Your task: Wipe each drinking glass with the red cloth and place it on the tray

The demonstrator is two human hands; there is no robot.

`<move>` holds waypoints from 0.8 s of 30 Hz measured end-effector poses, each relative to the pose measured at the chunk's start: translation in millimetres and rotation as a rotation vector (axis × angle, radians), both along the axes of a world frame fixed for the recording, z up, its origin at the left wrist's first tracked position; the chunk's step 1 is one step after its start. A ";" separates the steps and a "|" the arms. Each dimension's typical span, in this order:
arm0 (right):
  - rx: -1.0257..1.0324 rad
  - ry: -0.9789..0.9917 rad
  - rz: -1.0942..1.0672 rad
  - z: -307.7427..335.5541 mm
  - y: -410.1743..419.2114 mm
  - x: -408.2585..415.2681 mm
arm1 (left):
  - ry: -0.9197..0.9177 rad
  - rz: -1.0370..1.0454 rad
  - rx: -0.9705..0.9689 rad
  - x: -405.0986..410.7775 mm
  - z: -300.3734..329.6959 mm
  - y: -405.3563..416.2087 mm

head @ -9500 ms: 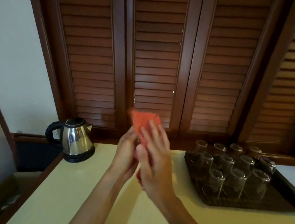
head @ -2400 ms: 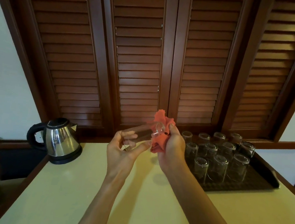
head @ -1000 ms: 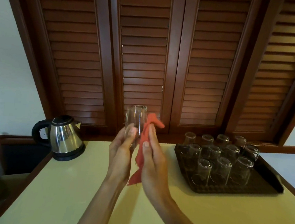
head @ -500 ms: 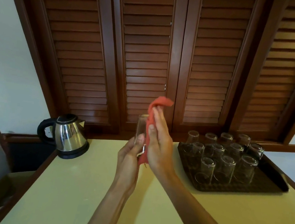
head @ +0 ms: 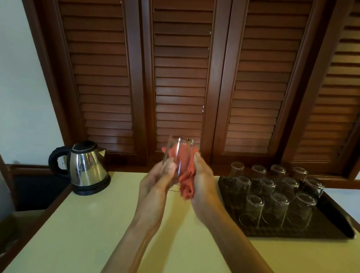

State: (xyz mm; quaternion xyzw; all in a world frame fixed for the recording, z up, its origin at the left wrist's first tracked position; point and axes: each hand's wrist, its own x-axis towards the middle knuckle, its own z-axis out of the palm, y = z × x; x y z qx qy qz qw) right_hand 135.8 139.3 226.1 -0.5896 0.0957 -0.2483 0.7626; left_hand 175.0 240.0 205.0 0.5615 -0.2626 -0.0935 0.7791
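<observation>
A clear drinking glass (head: 179,151) is held upright above the yellow table (head: 94,226), base up. My left hand (head: 157,182) grips its lower part. My right hand (head: 203,181) holds the red cloth (head: 187,180) against the glass's right and far side; the cloth shows through the glass. To the right lies a dark tray (head: 332,215) with several glasses (head: 275,207) standing upside down in rows.
A steel electric kettle (head: 86,167) with a black handle stands at the table's back left corner. Brown louvred doors (head: 180,71) close off the back. The table's left edge drops to a dark gap and a lower surface.
The cloth, raised over the top of the glass half a second ago, has come down behind and beside it. Both hands sit slightly lower.
</observation>
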 end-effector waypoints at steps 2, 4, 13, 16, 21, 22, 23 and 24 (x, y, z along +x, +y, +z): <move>-0.066 -0.043 -0.031 -14.2 18.4 -6.4 | 0.004 0.056 -0.007 5.1 3.8 -1.1; -0.159 -0.098 -0.094 -28.7 30.9 -10.0 | 0.025 0.059 0.001 9.1 2.7 -1.9; -0.228 -0.105 0.010 -14.7 4.4 -6.2 | 0.136 -0.025 0.015 10.7 3.1 0.6; -0.341 -0.091 -0.087 -39.4 22.8 -12.6 | 0.141 0.051 -0.021 14.1 1.8 -2.6; -0.159 -0.034 -0.137 -37.8 6.7 -10.4 | 0.234 0.068 -0.002 10.4 -10.4 -4.3; -0.077 -0.005 -0.139 -36.5 3.5 -10.8 | 0.233 0.058 0.024 9.3 -10.7 -4.8; -0.020 0.011 -0.163 -39.5 1.3 -10.8 | 0.233 0.048 0.042 8.9 -10.7 -5.5; 0.012 0.013 -0.203 -42.6 3.2 -13.2 | 0.238 0.040 0.048 9.1 -10.7 -6.9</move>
